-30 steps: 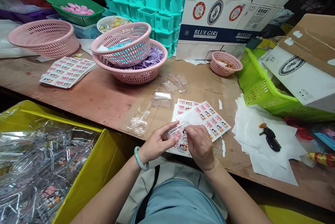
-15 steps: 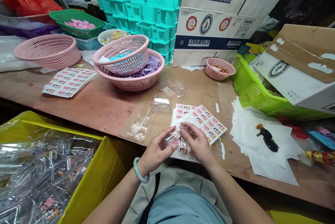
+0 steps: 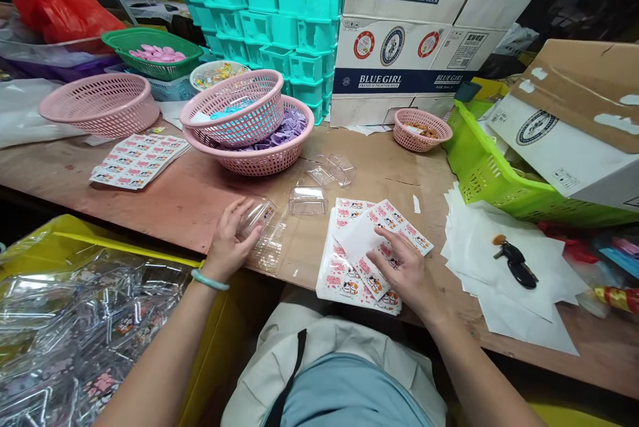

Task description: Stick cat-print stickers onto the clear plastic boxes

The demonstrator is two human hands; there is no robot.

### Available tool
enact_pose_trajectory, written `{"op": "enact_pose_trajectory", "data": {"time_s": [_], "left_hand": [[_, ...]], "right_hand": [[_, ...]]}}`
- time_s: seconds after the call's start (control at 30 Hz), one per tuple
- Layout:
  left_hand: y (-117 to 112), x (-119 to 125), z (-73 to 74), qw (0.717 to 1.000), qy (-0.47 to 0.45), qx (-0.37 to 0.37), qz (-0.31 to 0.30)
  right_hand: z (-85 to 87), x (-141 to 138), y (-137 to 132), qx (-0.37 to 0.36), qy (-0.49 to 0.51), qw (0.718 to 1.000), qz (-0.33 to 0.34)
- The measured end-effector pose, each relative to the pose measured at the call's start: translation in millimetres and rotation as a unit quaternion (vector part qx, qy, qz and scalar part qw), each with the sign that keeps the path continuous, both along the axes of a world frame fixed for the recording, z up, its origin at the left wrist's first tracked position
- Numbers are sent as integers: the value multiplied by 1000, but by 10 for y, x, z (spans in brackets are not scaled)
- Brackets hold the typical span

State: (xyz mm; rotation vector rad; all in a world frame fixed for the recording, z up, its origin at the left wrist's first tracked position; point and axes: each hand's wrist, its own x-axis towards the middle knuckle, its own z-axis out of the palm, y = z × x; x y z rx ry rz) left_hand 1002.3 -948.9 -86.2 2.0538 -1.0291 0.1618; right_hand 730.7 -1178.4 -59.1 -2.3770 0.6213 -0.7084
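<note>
My left hand [image 3: 230, 241], a pale green bangle on its wrist, is curled round a clear plastic box [image 3: 260, 215] near the table's front edge. My right hand [image 3: 405, 269] lies over a loose sticker sheet [image 3: 368, 237] with its fingers apart; whether a fingertip lifts the sheet I cannot tell. That sheet rests askew on a stack of sticker sheets [image 3: 333, 277] printed with calico cats and pink lettering. Several more clear plastic pieces [image 3: 308, 201] lie on the cardboard behind the stack.
A yellow bin [image 3: 164, 340] full of clear boxes [image 3: 74, 327] stands at my left. Pink baskets [image 3: 249, 162], teal crates [image 3: 269, 21] and a beer carton [image 3: 399, 48] line the back. To the right are white papers [image 3: 492, 294] with a key [image 3: 519, 267] and a lime crate [image 3: 494, 174].
Both hands were together over the sticker sheets, around a clear box. The left hand has carried the box leftward, and the right hand has come away onto the loose sheet.
</note>
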Motion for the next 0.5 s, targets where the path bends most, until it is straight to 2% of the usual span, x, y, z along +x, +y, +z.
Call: {"op": "enact_pose_trajectory", "data": {"time_s": [0.03,0.1,0.17,0.2,0.27,0.3,0.4,0.5], "left_hand": [[-15,49,-15,999,-26,24,15],[-112,-34,0,995,-75,40,48],[-301,-310,65,995,-89,8,45],[-426,-482,107,997,-70,-14,9],[-717,-798,183,993,36,-33,-104],[-871,-912,210,983,113,-34,-143],[-1276,-1025,248,921,354,-30,-160],[-1503,-931,266,857,489,-20,-162]], "right_hand": [[-19,-115,-25,-33,24,999,5],[-61,-268,20,-79,61,995,10],[-112,-270,159,-112,76,991,1],[-142,-213,238,-129,77,989,-6],[-210,-31,360,-167,74,983,-25],[-243,67,390,-186,78,979,-33],[-314,242,353,-234,93,967,-26],[-321,174,240,-250,67,965,37]]}}
